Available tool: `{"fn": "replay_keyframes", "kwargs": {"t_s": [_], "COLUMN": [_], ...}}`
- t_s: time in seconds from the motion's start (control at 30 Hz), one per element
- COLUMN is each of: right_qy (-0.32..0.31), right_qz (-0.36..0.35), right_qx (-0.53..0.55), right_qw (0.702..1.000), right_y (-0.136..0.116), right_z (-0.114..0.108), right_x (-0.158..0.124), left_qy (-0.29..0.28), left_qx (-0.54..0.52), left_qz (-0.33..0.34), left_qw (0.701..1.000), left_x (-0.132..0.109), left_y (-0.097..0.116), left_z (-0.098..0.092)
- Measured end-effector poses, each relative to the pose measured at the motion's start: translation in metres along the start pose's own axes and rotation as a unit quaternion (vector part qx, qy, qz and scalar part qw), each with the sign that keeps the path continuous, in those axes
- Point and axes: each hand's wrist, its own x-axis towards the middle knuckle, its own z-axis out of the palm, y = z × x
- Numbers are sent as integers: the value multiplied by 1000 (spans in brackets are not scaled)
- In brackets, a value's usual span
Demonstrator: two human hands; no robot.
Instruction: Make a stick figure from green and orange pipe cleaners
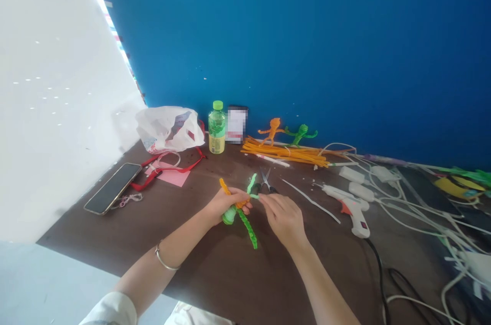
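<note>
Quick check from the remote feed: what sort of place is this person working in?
Probably a craft workbench: a hot glue gun, scissors, a bundle of orange pipe cleaners and a finished-looking orange pipe-cleaner figure lie about the table.

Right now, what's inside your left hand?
A green pipe cleaner and an orange pipe cleaner poke out from the left hand; the part held inside stays covered.

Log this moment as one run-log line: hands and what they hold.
left hand: holds twisted green and orange pipe cleaners | right hand: fingers on green strand | nearby: scissors, glue gun
</note>
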Motion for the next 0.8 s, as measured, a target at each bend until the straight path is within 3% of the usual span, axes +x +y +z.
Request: {"fn": "replay_keyframes", "kwargs": {"t_s": [0.1, 0.17, 0.23, 0.27, 0.3, 0.33, 0.4, 0.47, 0.53, 0.6, 0.67, 0.8], "right_qy": [-58, -133, -195, -203, -191, -161, -63, 22, 58, 52, 39, 34], "right_qz": [133, 225, 287, 306, 320, 326, 307, 233, 116, 4, -66, -87], "right_qx": [131, 284, 425, 467, 485, 478, 408, 291, 167, 68, 6, -29], "right_qw": [981, 923, 836, 804, 792, 799, 858, 928, 977, 996, 997, 995], "right_y": [-6, -10, -11, -11, -11, -11, -10, -8, -4, 0, 4, 5], "right_z": [-5, -9, -13, -14, -14, -13, -10, -7, -4, -3, -3, -4], "right_x": [6, 10, 13, 14, 14, 14, 12, 8, 3, -1, -5, -6], "left_qy": [-4, -15, -30, -35, -35, -29, -16, -10, -15, -25, -33, -42], "left_qx": [54, 93, 111, 105, 91, 70, 22, -20, -50, -66, -76, -73], "left_qz": [20, 31, 32, 29, 25, 21, 11, 2, -13, -33, -51, -48], "left_qw": [998, 995, 993, 993, 995, 997, 1000, 1000, 999, 997, 995, 995], "left_x": [-2, -3, -4, -4, -4, -3, -2, 0, 1, 1, 1, -1], "left_y": [4, 6, 8, 8, 7, 6, 4, 2, -1, -3, -5, -4], "left_z": [0, 0, 0, -1, -1, -1, -3, -4, -4, -3, -2, 0]}}
